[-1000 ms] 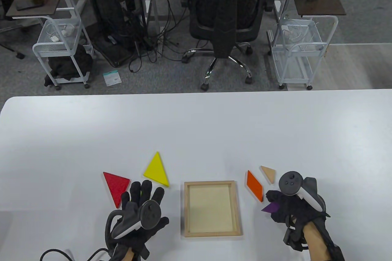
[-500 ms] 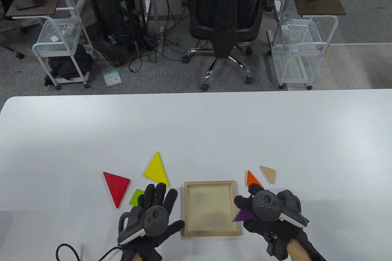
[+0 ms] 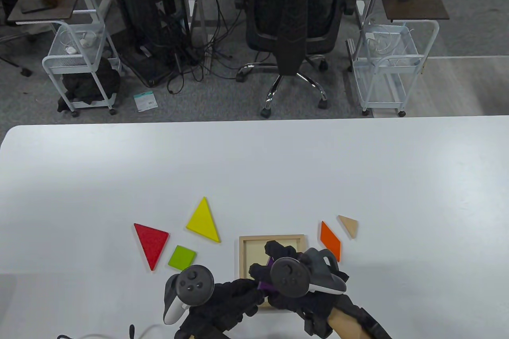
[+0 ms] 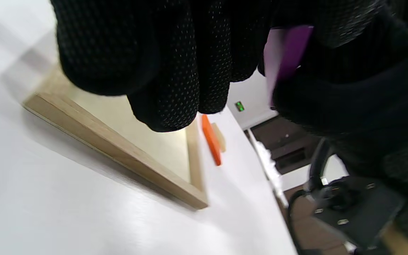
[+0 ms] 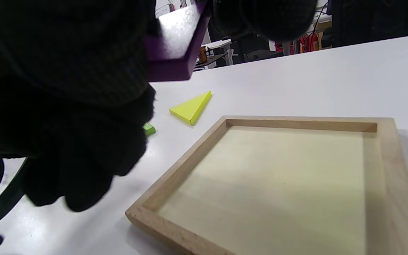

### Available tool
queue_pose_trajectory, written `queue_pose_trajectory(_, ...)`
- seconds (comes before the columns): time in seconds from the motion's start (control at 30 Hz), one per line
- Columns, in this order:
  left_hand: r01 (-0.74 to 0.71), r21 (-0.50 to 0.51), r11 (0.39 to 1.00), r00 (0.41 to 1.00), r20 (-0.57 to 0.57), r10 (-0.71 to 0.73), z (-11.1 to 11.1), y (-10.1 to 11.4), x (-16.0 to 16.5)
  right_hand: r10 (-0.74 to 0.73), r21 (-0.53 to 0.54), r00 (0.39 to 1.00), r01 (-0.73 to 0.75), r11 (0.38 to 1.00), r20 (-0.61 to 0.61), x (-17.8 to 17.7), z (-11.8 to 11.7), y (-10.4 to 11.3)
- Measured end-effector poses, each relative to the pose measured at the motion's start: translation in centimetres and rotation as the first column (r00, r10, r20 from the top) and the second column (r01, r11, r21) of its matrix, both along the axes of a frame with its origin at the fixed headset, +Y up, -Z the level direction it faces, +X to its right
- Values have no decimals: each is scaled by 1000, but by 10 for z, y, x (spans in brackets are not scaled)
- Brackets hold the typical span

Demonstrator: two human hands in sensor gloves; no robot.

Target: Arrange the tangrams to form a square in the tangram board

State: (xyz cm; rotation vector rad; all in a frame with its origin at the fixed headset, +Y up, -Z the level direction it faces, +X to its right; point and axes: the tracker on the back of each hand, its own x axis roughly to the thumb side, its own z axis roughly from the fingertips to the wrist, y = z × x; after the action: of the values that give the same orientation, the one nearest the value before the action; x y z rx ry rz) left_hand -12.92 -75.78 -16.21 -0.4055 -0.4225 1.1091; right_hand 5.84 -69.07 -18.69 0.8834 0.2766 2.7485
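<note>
The wooden tangram board (image 3: 272,238) lies near the table's front edge, its tray bare in the right wrist view (image 5: 190,152). My right hand (image 3: 266,263) hovers over the board and pinches a purple triangle (image 3: 264,285) (image 5: 175,46) tilted on edge above it. My left hand (image 3: 252,293) has reached across the board's front left corner, and its curled fingers (image 4: 175,88) close on the same purple triangle (image 4: 289,53). Most of that piece is hidden by the gloves.
Left of the board lie a red triangle (image 3: 153,243), a yellow triangle (image 3: 203,217) and a green square (image 3: 182,256). Right of it lie an orange parallelogram (image 3: 331,241) and a tan triangle (image 3: 349,225). An office chair and carts stand beyond the table.
My right hand carried the purple triangle from the board's right side to over its middle. My left hand left the green square, swung right and met the piece.
</note>
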Motion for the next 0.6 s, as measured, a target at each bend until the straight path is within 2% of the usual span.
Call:
queue_pose_trajectory(0.1, -25, -13, 1000, 1000, -1, 25, -1, 2, -3, 9, 17, 1000, -9, 1000, 10, -6, 1, 0)
queue_pose_trajectory(0.23, 102, 46, 994, 994, -42, -101, -2, 4, -7, 89, 47, 995, -91, 995, 46, -10, 2, -2)
queue_pose_trajectory(0.27, 130, 54, 990, 991, -51, -127, -2, 4, -8, 71, 45, 996, -74, 996, 56, -9, 1, -1)
queue_pose_trajectory(0.37, 204, 90, 975, 978, -56, -199, -5, 6, -13, -94, -53, 991, 100, 994, 93, 2, -12, 0)
queue_pose_trajectory(0.43, 226, 102, 969, 974, -34, -224, -6, 7, -14, -151, -135, 983, 165, 977, 108, 6, -21, -1)
queue_pose_trajectory(0.5, 230, 106, 967, 973, -4, -231, -6, 8, -15, -116, -180, 987, 134, 974, 112, 6, -27, -4)
queue_pose_trajectory(0.6, 225, 115, 968, 974, -20, -224, -7, 8, -17, -78, -190, 991, 98, 977, 106, 4, -29, -11)
